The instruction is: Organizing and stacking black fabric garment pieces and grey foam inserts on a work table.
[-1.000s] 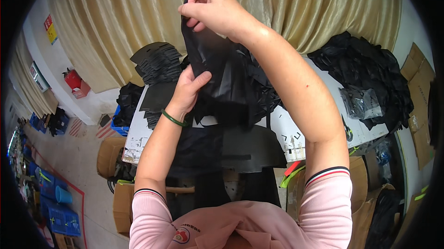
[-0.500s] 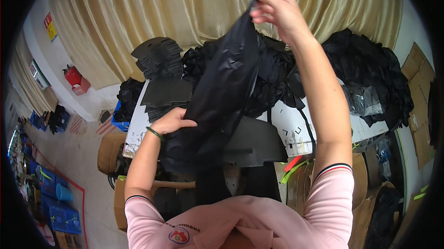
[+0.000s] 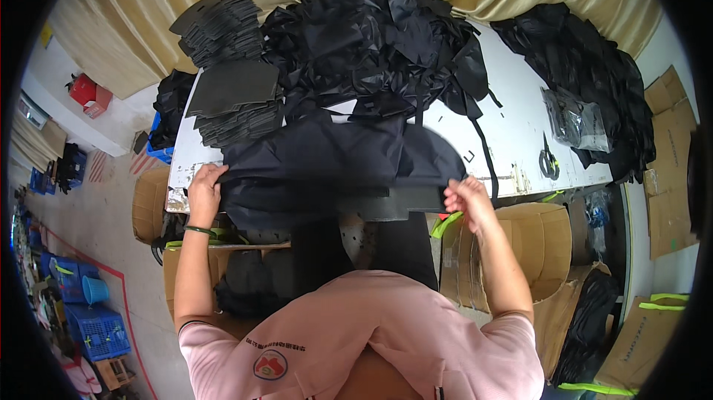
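Wide, thin black fabric piece (image 3: 308, 149) is held spread btwn hands over a stiff dark-grey panel (image 3: 420, 201) at near edge of white tabletop (image 3: 520, 114): L edge pinched btwn thumb & fingertips of L hand (image 3: 206, 184), R hand (image 3: 469, 199) half-curled at R edge (firm grip or not: can't tell), prob. so cloth is kept flat. Ahead of L hand, flat dark-grey panels (image 3: 232, 95) are stacked; beyond both hands, much space is taken up by a big crumpled black-fabric heap (image 3: 364, 43). Past R hand, dark scissors (image 3: 548, 158) are left lying, w/ narrow black strap (image 3: 486, 153) draped nearer, poss. snag.
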Demonstrator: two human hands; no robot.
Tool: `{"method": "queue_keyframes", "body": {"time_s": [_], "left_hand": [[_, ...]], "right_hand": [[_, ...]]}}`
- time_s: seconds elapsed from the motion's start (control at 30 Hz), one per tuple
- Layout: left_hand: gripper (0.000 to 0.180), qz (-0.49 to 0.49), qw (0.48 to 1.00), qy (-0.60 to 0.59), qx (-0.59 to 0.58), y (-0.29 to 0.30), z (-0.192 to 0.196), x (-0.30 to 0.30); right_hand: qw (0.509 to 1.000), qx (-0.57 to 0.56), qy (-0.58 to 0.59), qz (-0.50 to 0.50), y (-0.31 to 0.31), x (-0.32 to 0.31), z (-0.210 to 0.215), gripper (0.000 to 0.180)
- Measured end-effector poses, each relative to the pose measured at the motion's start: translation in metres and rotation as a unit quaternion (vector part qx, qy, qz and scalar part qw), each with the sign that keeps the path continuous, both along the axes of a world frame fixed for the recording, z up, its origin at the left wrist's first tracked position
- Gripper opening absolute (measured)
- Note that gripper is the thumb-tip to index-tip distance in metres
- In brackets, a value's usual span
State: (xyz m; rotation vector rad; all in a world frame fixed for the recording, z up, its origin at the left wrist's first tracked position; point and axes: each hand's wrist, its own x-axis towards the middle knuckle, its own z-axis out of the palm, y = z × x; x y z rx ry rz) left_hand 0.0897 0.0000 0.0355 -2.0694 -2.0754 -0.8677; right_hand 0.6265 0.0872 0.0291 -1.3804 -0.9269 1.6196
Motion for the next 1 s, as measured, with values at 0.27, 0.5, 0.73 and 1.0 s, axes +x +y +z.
{"method": "queue_keyframes", "body": {"time_s": [0.27, 0.5, 0.73, 1.0], "left_hand": [[0.043, -0.006, 0.997, 0.011, -0.081, -0.014, -0.040, 0.009], [0.041, -0.006, 0.996, 0.033, -0.083, -0.024, -0.026, 0.003], [0.050, -0.023, 0.993, 0.039, -0.109, -0.035, 0.002, -0.023], [0.060, -0.073, 0.981, 0.169, 0.057, 0.004, 0.099, 0.028]], "right_hand": [[0.939, -0.015, -0.299, 0.172, -0.026, 0.028, -0.001, 0.025], [0.718, 0.462, -0.421, 0.306, -0.022, -0.060, 0.047, 0.062], [0.593, 0.418, -0.469, 0.505, -0.017, -0.076, 0.012, 0.076], [0.762, 0.427, -0.211, 0.439, 0.026, -0.176, 0.090, 0.067]]}}
